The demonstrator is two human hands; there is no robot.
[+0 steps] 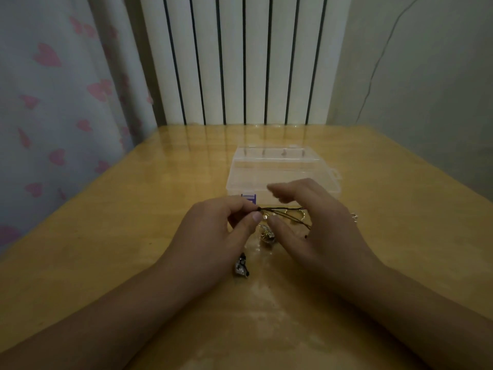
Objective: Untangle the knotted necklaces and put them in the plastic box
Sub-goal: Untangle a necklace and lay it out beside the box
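Observation:
A clear plastic box point(282, 172) with a purple latch point(249, 198) stands closed on the wooden table, just beyond my hands. My left hand point(213, 236) pinches the end of a black necklace cord point(280, 209) between thumb and forefinger. The cord runs rightward under my right hand point(317, 225), whose fingers are spread and blurred above it; whether they touch the cord I cannot tell. A gold pendant point(267, 235) lies between my hands. A silver and black charm point(241, 268) rests below my left hand.
The wooden table point(133, 236) has a glossy top. A white radiator point(240, 62) stands behind its far edge, a heart-print curtain point(53, 102) hangs at the left. A small silver piece point(354, 217) shows beside my right hand.

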